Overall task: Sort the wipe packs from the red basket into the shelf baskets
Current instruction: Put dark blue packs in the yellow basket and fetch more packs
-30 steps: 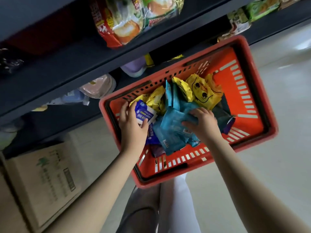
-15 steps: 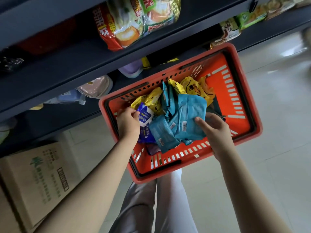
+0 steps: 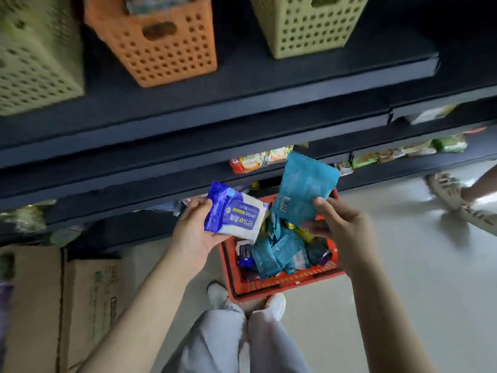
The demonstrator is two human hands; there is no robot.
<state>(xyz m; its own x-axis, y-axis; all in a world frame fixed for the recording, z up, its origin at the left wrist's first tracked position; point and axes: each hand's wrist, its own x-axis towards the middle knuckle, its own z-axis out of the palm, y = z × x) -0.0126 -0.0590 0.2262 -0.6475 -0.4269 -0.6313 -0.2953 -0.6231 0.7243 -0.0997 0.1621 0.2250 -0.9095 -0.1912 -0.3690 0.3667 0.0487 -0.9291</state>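
My left hand [image 3: 196, 230] holds a blue and white wipe pack [image 3: 234, 214] lifted above the red basket [image 3: 285, 285]. My right hand [image 3: 341, 224] grips a teal wipe pack [image 3: 304, 189] by its lower edge, raised upright over the basket. The basket sits on the floor at my feet and holds several teal packs, a dark blue pack [image 3: 245, 254] and some yellow ones partly hidden. On the top shelf stand an orange perforated basket [image 3: 161, 47], a pale yellow basket [image 3: 309, 28] to its right and a greenish basket [image 3: 35, 57] at the left.
Dark shelf boards [image 3: 215, 109] jut out between me and the shelf baskets. Snack bags [image 3: 258, 160] lie on a lower shelf. Cardboard boxes [image 3: 88, 300] stand on the floor at the left. Another person's sandalled feet [image 3: 454, 195] are at the right.
Both hands rose out of the red basket, each lifting a pack. My view tilted up, so the top shelf baskets now show and the red basket sits lower and smaller.
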